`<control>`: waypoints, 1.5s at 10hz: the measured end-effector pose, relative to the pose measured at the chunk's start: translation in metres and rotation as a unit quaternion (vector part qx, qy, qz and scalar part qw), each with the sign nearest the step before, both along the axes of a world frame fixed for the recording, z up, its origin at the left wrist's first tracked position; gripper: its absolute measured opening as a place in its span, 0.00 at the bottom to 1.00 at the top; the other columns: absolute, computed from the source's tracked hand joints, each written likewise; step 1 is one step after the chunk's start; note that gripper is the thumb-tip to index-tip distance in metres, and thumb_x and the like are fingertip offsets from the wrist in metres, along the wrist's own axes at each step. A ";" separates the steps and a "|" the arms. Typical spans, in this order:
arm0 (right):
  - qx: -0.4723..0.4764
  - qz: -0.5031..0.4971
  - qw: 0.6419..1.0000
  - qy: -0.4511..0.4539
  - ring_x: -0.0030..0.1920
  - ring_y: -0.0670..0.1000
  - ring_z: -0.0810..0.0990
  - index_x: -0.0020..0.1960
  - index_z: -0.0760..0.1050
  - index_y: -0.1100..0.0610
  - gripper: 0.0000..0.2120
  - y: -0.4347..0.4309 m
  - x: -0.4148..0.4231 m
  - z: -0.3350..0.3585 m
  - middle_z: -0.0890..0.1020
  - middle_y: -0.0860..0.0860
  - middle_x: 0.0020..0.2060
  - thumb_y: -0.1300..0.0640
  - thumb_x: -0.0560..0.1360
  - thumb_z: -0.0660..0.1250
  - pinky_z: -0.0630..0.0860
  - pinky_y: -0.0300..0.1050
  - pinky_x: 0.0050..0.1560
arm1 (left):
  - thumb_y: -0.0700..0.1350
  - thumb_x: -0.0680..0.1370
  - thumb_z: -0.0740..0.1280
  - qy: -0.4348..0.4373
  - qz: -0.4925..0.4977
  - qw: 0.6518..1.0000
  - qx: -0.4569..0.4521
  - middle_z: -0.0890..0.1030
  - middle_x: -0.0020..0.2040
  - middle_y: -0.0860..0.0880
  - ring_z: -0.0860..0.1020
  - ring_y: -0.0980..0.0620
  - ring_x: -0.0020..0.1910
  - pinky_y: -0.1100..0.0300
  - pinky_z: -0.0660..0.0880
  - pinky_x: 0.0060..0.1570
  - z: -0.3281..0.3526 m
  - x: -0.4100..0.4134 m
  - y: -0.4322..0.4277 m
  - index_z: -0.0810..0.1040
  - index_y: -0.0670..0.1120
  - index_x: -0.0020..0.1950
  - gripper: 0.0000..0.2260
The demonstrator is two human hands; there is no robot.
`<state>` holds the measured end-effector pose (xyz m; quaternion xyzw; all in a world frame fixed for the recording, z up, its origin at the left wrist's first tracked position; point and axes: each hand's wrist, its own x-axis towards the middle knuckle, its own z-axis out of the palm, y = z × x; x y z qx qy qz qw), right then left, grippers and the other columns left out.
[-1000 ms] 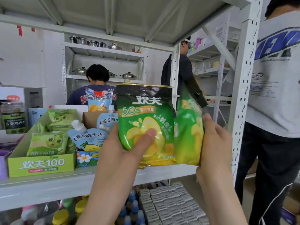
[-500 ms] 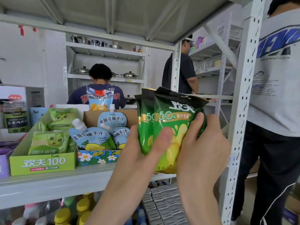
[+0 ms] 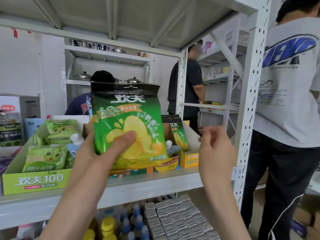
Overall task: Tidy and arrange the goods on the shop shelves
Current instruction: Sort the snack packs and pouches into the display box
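Observation:
My left hand (image 3: 97, 153) grips a green snack bag with yellow fruit slices (image 3: 128, 125), thumb across its front, and holds it upright in front of the shelf. A second bag of the same kind (image 3: 178, 134) stands in a yellow display box (image 3: 189, 159) at the shelf's right end. My right hand (image 3: 216, 149) hovers just right of that box, fingers loosely curled, holding nothing. The white shelf board (image 3: 155, 182) runs below both hands.
A green display carton (image 3: 34, 181) of light-green packs stands at left, spouted juice pouches (image 3: 76, 144) beside it, a jar (image 3: 10, 129) far left. Bottles (image 3: 107, 226) and small grey boxes (image 3: 178, 219) fill the shelf below. A person in a white shirt (image 3: 290, 101) stands close right of the upright post (image 3: 249, 101).
Both hands held two green bags together earlier. Now one bag stands in the yellow box, my right hand has let go and drawn back, and my left hand holds the other bag alone.

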<state>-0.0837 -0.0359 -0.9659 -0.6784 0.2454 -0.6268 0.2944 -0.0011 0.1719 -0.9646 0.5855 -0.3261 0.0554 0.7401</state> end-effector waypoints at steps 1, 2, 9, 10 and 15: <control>-0.007 -0.023 0.996 0.087 0.44 0.49 0.80 0.59 0.78 0.58 0.09 -0.038 0.029 0.001 0.81 0.48 0.43 0.61 0.83 0.61 0.67 0.42 0.39 | 0.62 0.73 0.76 0.019 0.041 0.999 0.012 0.83 0.62 0.54 0.83 0.53 0.59 0.47 0.78 0.59 -0.004 0.012 -0.001 0.75 0.58 0.69 0.27; 0.044 0.017 0.972 0.229 0.51 0.57 0.80 0.64 0.77 0.60 0.12 -0.073 0.064 0.010 0.83 0.57 0.54 0.60 0.82 0.63 0.71 0.45 0.46 | 0.60 0.73 0.76 0.019 0.026 0.999 0.010 0.85 0.58 0.53 0.84 0.53 0.56 0.49 0.79 0.56 -0.004 0.011 -0.004 0.78 0.56 0.65 0.23; -0.038 -0.106 0.932 0.345 0.66 0.63 0.69 0.62 0.73 0.63 0.20 -0.100 0.127 0.011 0.75 0.61 0.62 0.49 0.80 0.70 0.71 0.58 0.63 | 0.54 0.70 0.74 0.073 -0.016 0.997 0.006 0.87 0.49 0.58 0.84 0.61 0.46 0.60 0.74 0.48 0.007 -0.006 0.005 0.81 0.56 0.57 0.16; -0.109 -0.086 0.981 0.134 0.54 0.60 0.74 0.56 0.72 0.60 0.15 -0.080 0.100 0.013 0.78 0.57 0.51 0.48 0.81 0.67 0.69 0.50 0.46 | 0.54 0.70 0.75 0.074 -0.014 0.997 0.002 0.87 0.47 0.59 0.84 0.63 0.44 0.60 0.75 0.48 0.008 -0.009 0.005 0.81 0.55 0.56 0.15; 0.031 0.062 0.976 -0.207 0.31 0.44 0.80 0.66 0.77 0.56 0.18 0.041 -0.034 0.000 0.81 0.45 0.34 0.45 0.85 0.59 0.78 0.41 0.26 | 0.57 0.68 0.75 0.057 0.007 0.997 0.043 0.87 0.46 0.59 0.84 0.62 0.43 0.54 0.77 0.54 0.007 -0.021 0.002 0.81 0.56 0.56 0.18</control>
